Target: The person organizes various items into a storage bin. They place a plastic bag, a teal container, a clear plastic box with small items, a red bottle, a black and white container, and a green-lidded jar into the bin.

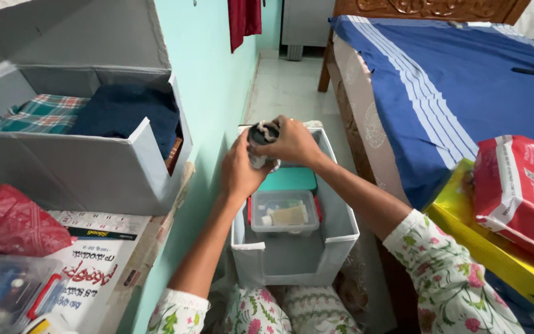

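Both my hands hold a small dark round item with white cloth or cord around it, above a grey fabric storage box on the floor. My left hand grips it from the left and below. From the right and above, my right hand closes over it. Inside the box lie a clear plastic lidded container with red clips and a teal flat item. What the dark item is stays unclear.
A grey fabric organiser on the left shelf holds a checked cloth and dark blue clothing. A red bag, a calendar sheet and a plastic box lie below. A blue-sheeted bed stands right, with red packages.
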